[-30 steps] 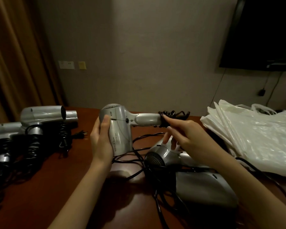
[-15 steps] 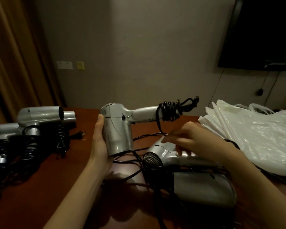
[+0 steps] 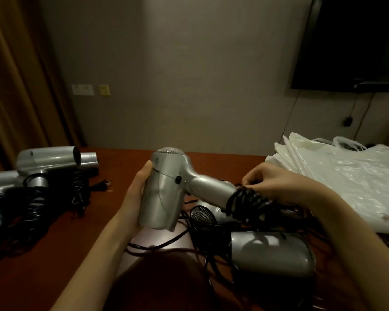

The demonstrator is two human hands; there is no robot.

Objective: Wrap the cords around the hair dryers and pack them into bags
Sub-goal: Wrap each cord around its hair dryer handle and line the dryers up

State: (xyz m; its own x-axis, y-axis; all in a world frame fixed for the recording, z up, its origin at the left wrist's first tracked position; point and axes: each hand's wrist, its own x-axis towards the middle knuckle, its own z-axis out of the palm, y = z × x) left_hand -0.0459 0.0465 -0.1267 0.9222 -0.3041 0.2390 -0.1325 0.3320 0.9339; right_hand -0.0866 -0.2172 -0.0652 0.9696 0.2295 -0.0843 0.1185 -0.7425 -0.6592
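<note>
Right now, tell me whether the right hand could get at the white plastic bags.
Probably yes. The right hand pinches the black cord wound on the held hair dryer; the white plastic bags lie just beyond it, with nothing between. It must let go first.

Two bare forearms come up from the lower edge of the head view, each ending in a bare hand. The left hand [image 3: 134,199] and the right hand [image 3: 279,185] wear no glove, ring, watch or bracelet that can be made out, and no sleeve covers either wrist or forearm. The fingers are slim, with short nails just visible in the dim light at the right fingertips [image 3: 245,182].
</note>
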